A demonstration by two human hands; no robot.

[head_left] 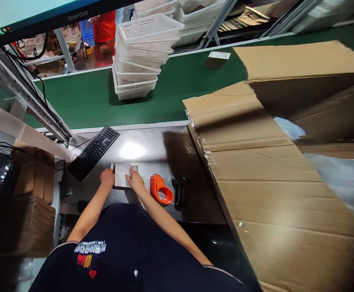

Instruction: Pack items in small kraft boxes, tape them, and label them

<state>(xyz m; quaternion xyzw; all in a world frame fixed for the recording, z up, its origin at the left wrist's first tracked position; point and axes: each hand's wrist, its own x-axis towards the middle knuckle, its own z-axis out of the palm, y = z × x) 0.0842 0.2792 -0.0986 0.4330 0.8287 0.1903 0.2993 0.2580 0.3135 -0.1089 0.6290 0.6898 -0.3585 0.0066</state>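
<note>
A small, flat whitish box lies on the steel worktop in front of me. My left hand grips its left edge with curled fingers. Across the box's right part lies my right hand, with thumb and fingertips bent onto the top and edge. Just right of that hand sits an orange tape dispenser. Beside it is a black handheld device with a small green light, probably a scanner. The undersides of the box and some fingertips are hidden.
A black keyboard lies at the back left under a monitor. Stacked white baskets and a small carton stand on the green belt. A large open carton fills the right. Folded cardboard stands left.
</note>
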